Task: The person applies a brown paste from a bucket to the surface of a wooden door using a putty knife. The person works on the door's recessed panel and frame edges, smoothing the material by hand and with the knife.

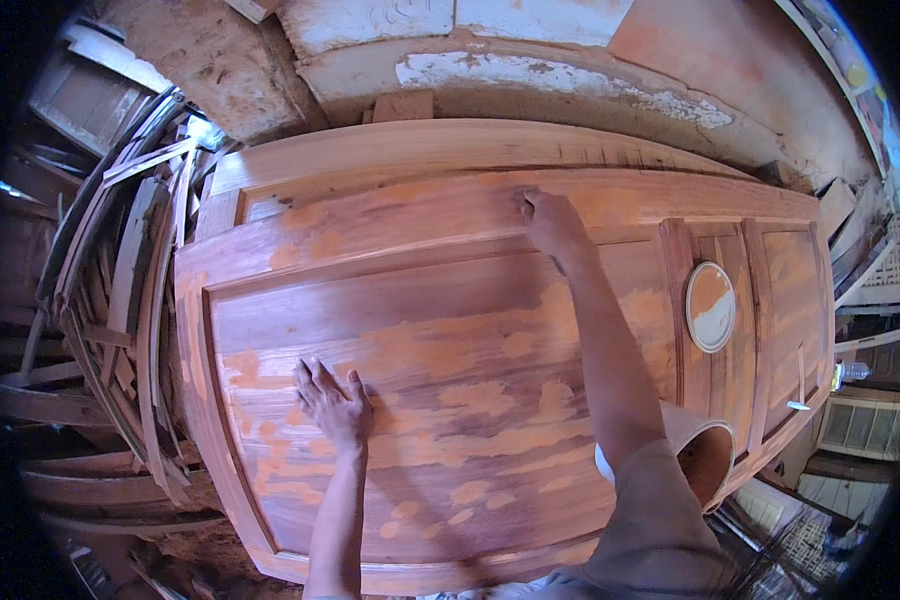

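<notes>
A large wooden door (410, 350) with recessed panels lies before me, patched all over with orange filler. My left hand (335, 403) rests flat on the big panel at the left, its fingers spread. Up at the door's far rail, my right hand (553, 225) is closed, with its fingertips down against the wood. Whatever it grips, if anything, is too small or hidden to make out. Beyond my right forearm lies a round white lid (710, 307) smeared with orange filler. A white bucket (675, 428) is partly covered by my right arm.
Behind this door lies another wooden panel (370, 148), against a worn wall with peeling white paint (550, 75). Scrap wood strips (135, 290) pile up on the left. A thin tool with a pale end (798, 405) and a clear plastic bottle (852, 372) are at the right.
</notes>
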`<state>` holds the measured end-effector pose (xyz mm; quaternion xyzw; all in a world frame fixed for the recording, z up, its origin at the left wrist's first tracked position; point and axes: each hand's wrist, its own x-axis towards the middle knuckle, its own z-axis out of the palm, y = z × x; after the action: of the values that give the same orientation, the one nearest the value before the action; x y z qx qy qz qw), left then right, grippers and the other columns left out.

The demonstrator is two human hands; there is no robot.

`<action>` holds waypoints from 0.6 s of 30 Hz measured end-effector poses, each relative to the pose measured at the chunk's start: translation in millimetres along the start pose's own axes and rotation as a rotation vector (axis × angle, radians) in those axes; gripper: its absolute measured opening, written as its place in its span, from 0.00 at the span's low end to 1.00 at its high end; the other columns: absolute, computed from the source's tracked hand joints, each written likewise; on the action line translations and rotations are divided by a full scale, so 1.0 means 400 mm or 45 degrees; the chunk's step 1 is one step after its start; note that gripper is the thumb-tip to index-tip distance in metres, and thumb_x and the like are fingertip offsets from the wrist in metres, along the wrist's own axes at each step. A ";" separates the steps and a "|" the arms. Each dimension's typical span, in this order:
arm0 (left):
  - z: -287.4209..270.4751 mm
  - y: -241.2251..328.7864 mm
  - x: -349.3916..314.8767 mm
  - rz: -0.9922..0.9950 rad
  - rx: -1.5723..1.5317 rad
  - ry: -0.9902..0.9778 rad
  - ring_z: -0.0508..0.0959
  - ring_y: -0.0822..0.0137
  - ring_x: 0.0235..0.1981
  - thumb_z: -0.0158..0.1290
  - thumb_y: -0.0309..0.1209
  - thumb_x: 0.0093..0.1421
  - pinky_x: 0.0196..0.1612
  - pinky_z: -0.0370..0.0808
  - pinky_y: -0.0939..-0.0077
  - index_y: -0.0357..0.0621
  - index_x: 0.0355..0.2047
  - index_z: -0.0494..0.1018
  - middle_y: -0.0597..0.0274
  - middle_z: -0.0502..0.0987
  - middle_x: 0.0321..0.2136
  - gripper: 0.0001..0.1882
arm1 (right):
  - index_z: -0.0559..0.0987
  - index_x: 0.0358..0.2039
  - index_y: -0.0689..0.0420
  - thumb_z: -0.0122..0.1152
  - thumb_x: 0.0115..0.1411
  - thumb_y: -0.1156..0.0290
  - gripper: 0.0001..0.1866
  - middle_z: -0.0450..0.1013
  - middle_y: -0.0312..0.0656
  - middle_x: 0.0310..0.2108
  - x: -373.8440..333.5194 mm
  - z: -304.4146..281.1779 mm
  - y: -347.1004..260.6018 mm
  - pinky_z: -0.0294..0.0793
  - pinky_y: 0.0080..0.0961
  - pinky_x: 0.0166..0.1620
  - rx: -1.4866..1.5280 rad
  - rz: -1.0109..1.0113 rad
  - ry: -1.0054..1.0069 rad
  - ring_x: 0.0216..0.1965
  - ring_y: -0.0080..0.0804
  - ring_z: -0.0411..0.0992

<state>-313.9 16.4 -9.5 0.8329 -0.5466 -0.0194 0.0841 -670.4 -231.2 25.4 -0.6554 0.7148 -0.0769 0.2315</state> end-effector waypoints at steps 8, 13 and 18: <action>0.005 0.022 0.005 0.016 -0.034 0.014 0.52 0.47 0.70 0.47 0.53 0.64 0.69 0.46 0.47 0.41 0.66 0.56 0.44 0.54 0.68 0.38 | 0.77 0.53 0.52 0.54 0.67 0.67 0.15 0.77 0.45 0.48 0.158 -0.122 -0.110 0.75 0.41 0.49 -0.175 -0.737 -0.327 0.47 0.48 0.76; -0.001 -0.007 0.002 -0.007 0.009 0.041 0.53 0.47 0.70 0.47 0.52 0.64 0.69 0.47 0.46 0.41 0.65 0.57 0.44 0.55 0.67 0.37 | 0.78 0.51 0.52 0.56 0.66 0.66 0.14 0.78 0.43 0.47 0.176 -0.124 -0.147 0.75 0.41 0.48 -0.531 -0.870 -0.538 0.46 0.47 0.76; 0.012 -0.003 0.003 0.025 -0.025 0.047 0.53 0.47 0.70 0.47 0.52 0.64 0.69 0.47 0.45 0.41 0.65 0.58 0.44 0.55 0.67 0.37 | 0.78 0.51 0.52 0.58 0.65 0.67 0.14 0.78 0.45 0.46 0.214 -0.157 -0.038 0.76 0.40 0.46 -0.427 -0.966 -0.632 0.44 0.47 0.76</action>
<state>-313.0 15.0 -14.4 0.8268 -0.5529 -0.0085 0.1025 -686.6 -328.8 67.5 -0.8968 0.3508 0.1190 0.2418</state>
